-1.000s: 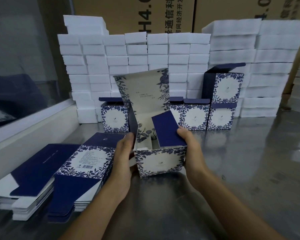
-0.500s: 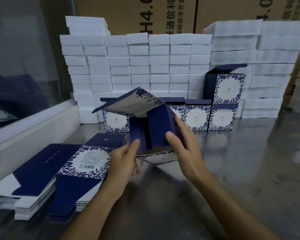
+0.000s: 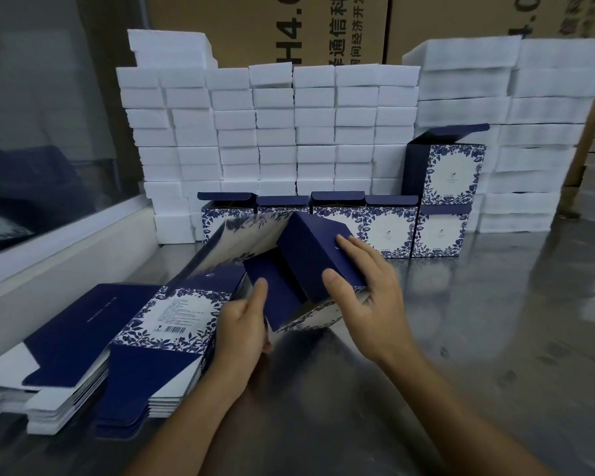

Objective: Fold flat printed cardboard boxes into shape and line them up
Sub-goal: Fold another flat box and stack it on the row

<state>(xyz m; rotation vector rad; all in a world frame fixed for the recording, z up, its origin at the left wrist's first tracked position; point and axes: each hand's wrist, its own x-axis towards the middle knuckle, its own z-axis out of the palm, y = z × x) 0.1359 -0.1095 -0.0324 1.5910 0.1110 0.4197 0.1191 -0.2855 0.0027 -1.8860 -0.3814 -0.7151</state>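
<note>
A half-formed blue and white floral box (image 3: 310,259) is tipped on its side just above the steel table. My left hand (image 3: 244,324) grips its lower left edge, thumb up on a navy flap. My right hand (image 3: 364,290) holds the navy side panel, thumb in front and fingers laid over the top. The box's long lid flap (image 3: 234,238) swings out to the left, blurred. A stack of flat printed box blanks (image 3: 124,341) lies at the left. A row of folded boxes (image 3: 385,228) stands at the back, with one more box (image 3: 450,170) stacked on the right end.
White foam blocks (image 3: 272,132) are piled in a wall behind the folded row, with brown shipping cartons (image 3: 306,29) behind them. A white ledge and glass pane (image 3: 49,139) run along the left. The steel table (image 3: 478,338) stretches to the right.
The box has been tipped from upright onto its side and turned. Its lid flap dropped from standing up to swinging left. Both hands shifted their hold, the right one onto the navy panel.
</note>
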